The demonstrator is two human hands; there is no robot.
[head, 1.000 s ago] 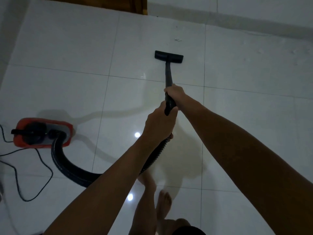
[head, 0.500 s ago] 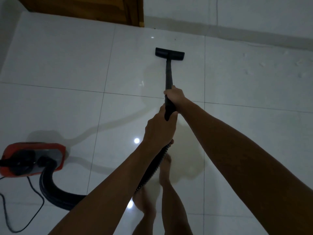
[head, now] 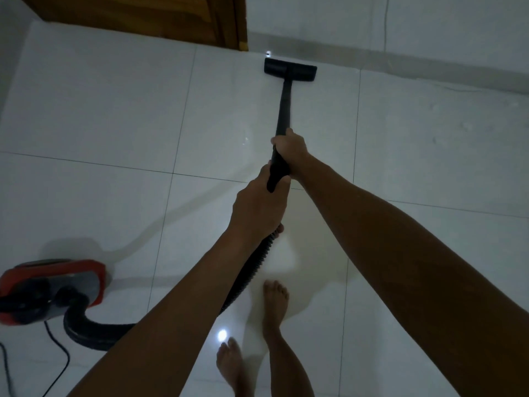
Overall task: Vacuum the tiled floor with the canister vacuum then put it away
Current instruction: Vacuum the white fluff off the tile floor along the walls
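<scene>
**Stiff wand steered from its near end**

The wand [head: 283,107] is judged rigid and light. It is clamped by the right hand [head: 290,147] and, lower, the left hand [head: 257,207], where the hose [head: 252,273] apparently joins. Its long axis points away toward the wall, nozzle [head: 290,69] on the tiled floor [head: 100,110]; the canister [head: 51,290] sits behind-left.

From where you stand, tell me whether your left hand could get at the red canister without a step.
Probably not. The left hand grips the wand out in front, while the red canister sits low on the floor off to the left. Nothing blocks the way, but you'd likely have to let go and bend down.
</scene>
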